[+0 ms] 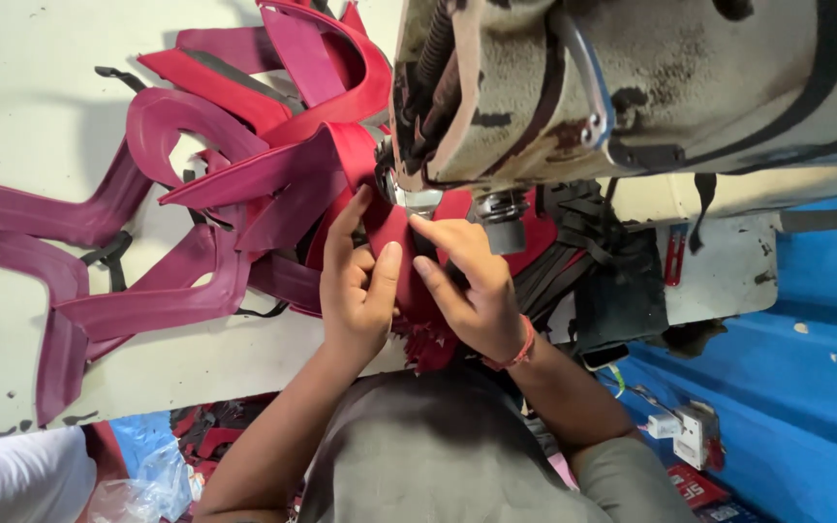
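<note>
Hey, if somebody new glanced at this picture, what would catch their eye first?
Probably the heap of red and magenta padded straps sprawled over the pale table at left. Next, the worn, stained sewing machine looming across the top right. At centre, the left hand and right hand press a red strap piece under the machine's foot, the right wrist wearing a red band.

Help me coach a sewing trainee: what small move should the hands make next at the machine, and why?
Probably ease the red strap piece a little further under the presser foot. Both the left hand and the right hand pinch it flat just before the foot of the sewing machine, with the right index fingertip close to it.
</note>
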